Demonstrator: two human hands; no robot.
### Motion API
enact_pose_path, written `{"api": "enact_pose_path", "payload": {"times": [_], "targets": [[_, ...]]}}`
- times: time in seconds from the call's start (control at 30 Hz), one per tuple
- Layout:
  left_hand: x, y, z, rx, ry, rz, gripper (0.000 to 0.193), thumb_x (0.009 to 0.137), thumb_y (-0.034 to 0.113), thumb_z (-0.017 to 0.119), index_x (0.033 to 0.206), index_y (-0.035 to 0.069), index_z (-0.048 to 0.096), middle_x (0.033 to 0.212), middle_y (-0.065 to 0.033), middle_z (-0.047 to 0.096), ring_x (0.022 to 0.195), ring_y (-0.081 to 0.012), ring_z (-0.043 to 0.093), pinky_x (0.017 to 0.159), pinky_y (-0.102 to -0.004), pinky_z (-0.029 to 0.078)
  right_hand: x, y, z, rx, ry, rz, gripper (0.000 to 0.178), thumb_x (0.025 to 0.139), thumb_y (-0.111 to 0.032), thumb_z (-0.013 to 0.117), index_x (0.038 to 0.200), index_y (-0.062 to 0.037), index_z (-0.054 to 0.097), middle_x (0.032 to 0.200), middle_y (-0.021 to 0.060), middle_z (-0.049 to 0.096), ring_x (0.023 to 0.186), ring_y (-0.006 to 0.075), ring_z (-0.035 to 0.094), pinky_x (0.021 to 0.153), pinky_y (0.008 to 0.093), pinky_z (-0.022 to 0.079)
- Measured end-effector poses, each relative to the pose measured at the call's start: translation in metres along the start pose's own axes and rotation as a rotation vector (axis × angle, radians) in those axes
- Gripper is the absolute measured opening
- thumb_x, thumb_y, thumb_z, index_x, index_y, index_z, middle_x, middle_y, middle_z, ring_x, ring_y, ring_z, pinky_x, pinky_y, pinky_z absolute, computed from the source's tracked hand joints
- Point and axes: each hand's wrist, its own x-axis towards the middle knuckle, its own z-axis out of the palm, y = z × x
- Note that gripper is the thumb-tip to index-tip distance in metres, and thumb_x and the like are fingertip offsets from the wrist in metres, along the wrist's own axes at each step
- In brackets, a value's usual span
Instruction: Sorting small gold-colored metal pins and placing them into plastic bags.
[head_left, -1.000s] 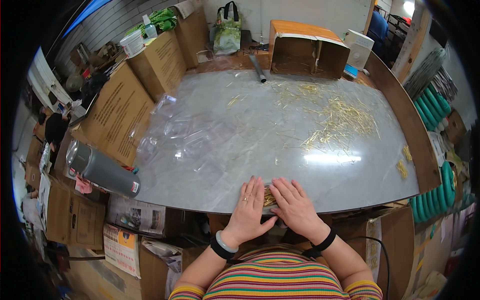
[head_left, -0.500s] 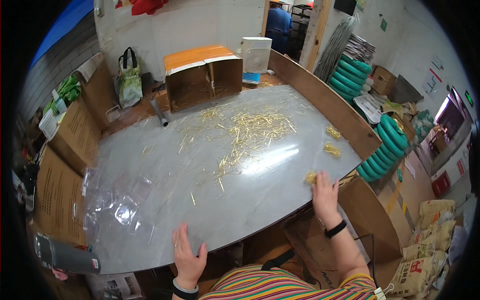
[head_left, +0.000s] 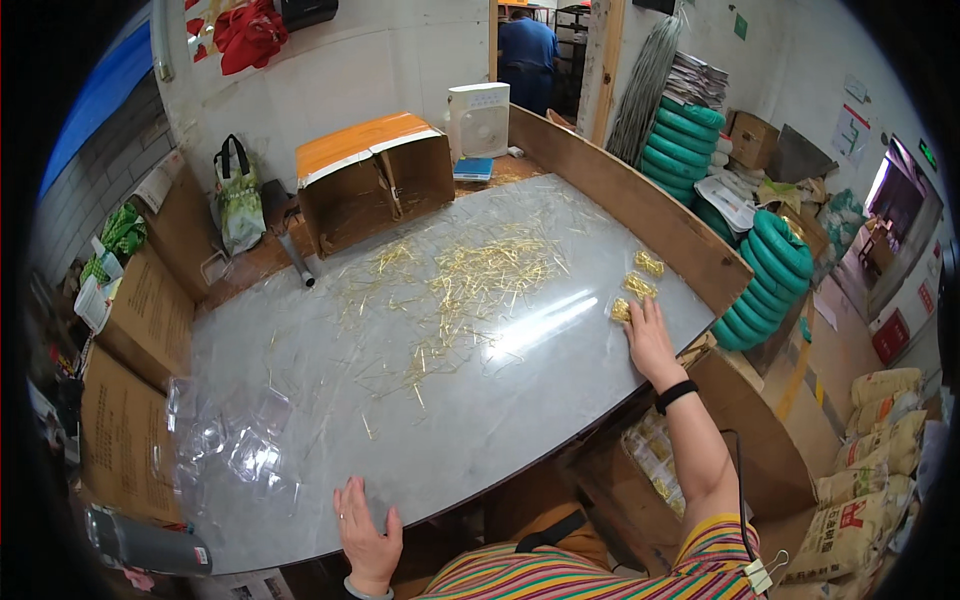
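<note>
My right hand (head_left: pixel 652 345) lies with its fingers stretched out at the table's right side. Its fingertips touch a small clump of gold-coloured metal pieces (head_left: pixel 621 310), which appears to be in a clear packet. Two similar clumps, a middle one (head_left: pixel 640 286) and a far one (head_left: pixel 649 262), sit in a row just beyond. At the near edge my left hand (head_left: pixel 368 538) rests open with fingers apart and holds nothing. A loose spread of thin gold-coloured metal pieces (head_left: pixel 490 280) covers the middle of the grey tabletop (head_left: pixel 520 420).
Clear plastic cases (head_left: pixel 250 450) lie at the left, near a dark cylindrical bottle (head_left: pixel 150 540). An orange-topped cardboard box (head_left: pixel 370 150) and a white fan (head_left: pixel 480 118) stand at the back. A wooden board (head_left: pixel 640 205) borders the right side. Beyond it are green coils (head_left: pixel 765 275).
My right hand has slid away from me with the near clump, bringing it close to the other two. My left hand stays at the near edge. The whole view has shifted slightly.
</note>
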Motion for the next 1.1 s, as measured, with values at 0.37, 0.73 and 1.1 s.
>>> {"api": "enact_pose_path", "payload": {"times": [0.37,0.73,1.1], "targets": [[0.000,0.004,-0.005,0.071,0.010,-0.068,0.066,0.080,0.012,0.071,0.137,-0.011,0.047,0.131,-0.0297,0.055,0.125,-0.0461,0.051,0.113,-0.0578,0.035,0.020,-0.135,-0.025,0.186,-0.485,-0.271,0.079,0.097,-0.051,0.060,0.156,-0.0061,0.033,0.161,0.0309,0.021,0.150,0.0505,0.017,0.119,0.0608,0.021],[0.027,0.013,-0.007,0.105,-0.224,-0.031,0.075,0.090,0.032,0.070,0.143,-0.012,0.040,0.149,-0.0316,0.039,0.141,-0.0485,0.032,0.116,-0.0605,0.024,-0.001,-0.289,0.048,0.043,-0.601,-0.935,0.079,0.099,-0.068,0.039,0.157,-0.0156,0.033,0.165,0.0210,0.021,0.151,0.0503,0.011,0.120,0.0637,0.013],[0.031,0.017,0.004,0.181,-0.277,-0.023,0.082,0.092,0.041,0.065,0.144,-0.015,0.037,0.152,-0.0376,0.032,0.145,-0.0495,0.028,0.117,-0.0670,0.017,-0.019,-0.287,0.027,0.071,-0.553,-0.894,0.081,0.100,-0.061,0.044,0.153,-0.0010,0.034,0.162,0.0235,0.026,0.151,0.0452,0.020,0.122,0.0569,0.018]]}}
